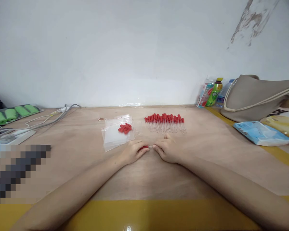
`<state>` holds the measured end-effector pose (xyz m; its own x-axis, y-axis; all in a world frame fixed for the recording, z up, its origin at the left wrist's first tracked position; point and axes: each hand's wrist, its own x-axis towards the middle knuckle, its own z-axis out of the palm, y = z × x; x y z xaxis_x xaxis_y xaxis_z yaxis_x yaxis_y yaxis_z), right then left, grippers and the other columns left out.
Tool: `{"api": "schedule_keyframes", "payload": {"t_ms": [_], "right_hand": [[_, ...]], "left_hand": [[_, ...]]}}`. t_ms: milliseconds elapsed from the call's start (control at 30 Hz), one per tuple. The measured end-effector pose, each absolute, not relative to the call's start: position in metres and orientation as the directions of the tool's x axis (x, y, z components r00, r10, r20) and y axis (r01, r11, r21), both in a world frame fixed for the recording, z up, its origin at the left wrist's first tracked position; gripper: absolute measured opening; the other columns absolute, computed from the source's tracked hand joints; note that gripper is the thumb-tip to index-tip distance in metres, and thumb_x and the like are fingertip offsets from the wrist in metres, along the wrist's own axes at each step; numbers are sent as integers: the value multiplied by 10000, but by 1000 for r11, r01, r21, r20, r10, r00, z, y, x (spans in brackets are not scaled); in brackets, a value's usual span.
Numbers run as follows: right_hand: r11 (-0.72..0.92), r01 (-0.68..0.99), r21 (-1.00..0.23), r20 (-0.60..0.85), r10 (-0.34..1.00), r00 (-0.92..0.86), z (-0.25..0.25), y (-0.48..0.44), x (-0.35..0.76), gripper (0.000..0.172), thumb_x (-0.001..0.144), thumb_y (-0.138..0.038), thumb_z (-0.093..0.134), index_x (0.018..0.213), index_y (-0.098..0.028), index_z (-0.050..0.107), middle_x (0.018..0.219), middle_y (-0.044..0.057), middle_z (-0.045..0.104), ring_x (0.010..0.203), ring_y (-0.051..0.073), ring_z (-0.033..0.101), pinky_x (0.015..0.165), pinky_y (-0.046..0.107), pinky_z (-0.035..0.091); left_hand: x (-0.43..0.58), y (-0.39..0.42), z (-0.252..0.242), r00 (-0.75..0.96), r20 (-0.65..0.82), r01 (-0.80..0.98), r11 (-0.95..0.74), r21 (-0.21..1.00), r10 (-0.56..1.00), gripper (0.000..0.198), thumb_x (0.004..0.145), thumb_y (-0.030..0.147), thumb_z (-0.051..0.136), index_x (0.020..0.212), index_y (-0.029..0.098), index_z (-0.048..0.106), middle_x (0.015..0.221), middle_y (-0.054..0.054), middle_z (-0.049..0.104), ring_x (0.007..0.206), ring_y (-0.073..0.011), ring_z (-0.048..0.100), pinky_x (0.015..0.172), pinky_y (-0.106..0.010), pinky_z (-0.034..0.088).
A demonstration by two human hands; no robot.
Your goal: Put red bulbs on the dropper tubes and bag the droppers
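My left hand is closed on a red rubber dropper bulb. A clear thin dropper tube runs from the bulb's end to my right hand, whose thumb and fingers pinch its other end. The two hands face each other low over the table, with the tube lying level between them. Just beyond my left hand, a small heap of loose red bulbs lies on clear plastic bags. Several bare clear tubes lie beside the bags. Behind my right hand spreads a row of red-topped droppers.
At the right stand a green drink bottle, a grey bag and a blue-white packet. Cables and green rolls lie at the left. Yellow tape crosses the near part of the wooden table.
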<state>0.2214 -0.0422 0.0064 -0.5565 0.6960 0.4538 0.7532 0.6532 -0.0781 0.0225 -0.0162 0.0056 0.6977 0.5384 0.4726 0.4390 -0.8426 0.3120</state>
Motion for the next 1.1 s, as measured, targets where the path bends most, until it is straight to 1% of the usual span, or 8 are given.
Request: {"api": "schedule_keyframes", "payload": {"t_ms": [133, 200, 300, 433, 533, 667, 833, 1100], "right_hand": [[640, 765, -72, 329, 739, -588, 24, -42, 229, 288, 880, -264, 357, 687, -162, 544, 665, 21, 614, 542, 103, 442, 706, 292, 273], [616, 777, -129, 276, 775, -568, 32, -36, 239, 279, 861, -269, 387, 664, -165, 556, 653, 31, 615, 558, 116, 473, 670, 280, 302], [481, 794, -370, 200, 876, -438, 38, -19, 253, 301, 838, -299, 400, 629, -170, 574, 602, 26, 608, 539, 125, 504, 559, 245, 325], [168, 787, -593, 143, 985, -102, 36, 12, 243, 327, 814, -355, 416, 613, -176, 602, 558, 18, 610, 540, 132, 548, 561, 239, 366], [54, 845, -532, 243, 966, 91, 33, 33, 215, 293, 786, -347, 454, 597, -190, 613, 653, 34, 645, 674, 165, 582, 639, 265, 367], [-34, 907, -420, 270, 949, 161, 29, 55, 181, 293, 810, -333, 412, 711, -201, 653, 796, 69, 666, 827, 206, 582, 769, 332, 315], [-122, 924, -361, 267, 937, 227, 25, 70, 166, 294, 806, -295, 402, 803, -130, 646, 836, 139, 657, 826, 238, 588, 824, 396, 249], [-156, 920, -360, 203, 949, 240, 26, 72, 162, 319, 789, -354, 411, 820, -135, 641, 848, 139, 656, 827, 248, 587, 812, 395, 243]], "left_hand": [[21, -15, 6, 643, 481, 448, -802, 394, 596, 146, 842, 256, 488, 945, 174, 551, 843, -39, 594, 758, -140, 554, 676, -254, 455], [18, -13, 5, 557, 513, 480, -757, 443, 654, 276, 802, 256, 541, 1061, 177, 493, 897, -46, 565, 769, -142, 546, 673, -261, 469], [15, -10, 3, 460, 501, 544, -679, 494, 733, 403, 751, 246, 588, 1118, 164, 442, 874, -41, 525, 697, -132, 521, 630, -269, 477], [15, -9, 4, 535, 437, 549, -691, 471, 723, 128, 785, 225, 533, 894, 164, 556, 816, -34, 529, 677, -129, 520, 634, -271, 466], [16, -10, 7, 560, 407, 556, -692, 461, 722, 92, 801, 219, 510, 799, 160, 580, 799, -38, 534, 687, -133, 530, 643, -273, 461], [15, -11, 7, 569, 391, 561, -689, 459, 724, 105, 805, 224, 508, 811, 158, 589, 800, -44, 536, 692, -137, 531, 648, -275, 460], [15, -11, 6, 578, 399, 559, -702, 441, 712, 102, 801, 215, 509, 823, 154, 588, 792, -43, 535, 696, -141, 530, 661, -281, 457], [15, -10, 5, 570, 411, 547, -702, 456, 712, 94, 798, 216, 513, 809, 165, 591, 799, -46, 542, 719, -149, 535, 663, -282, 461]]}}
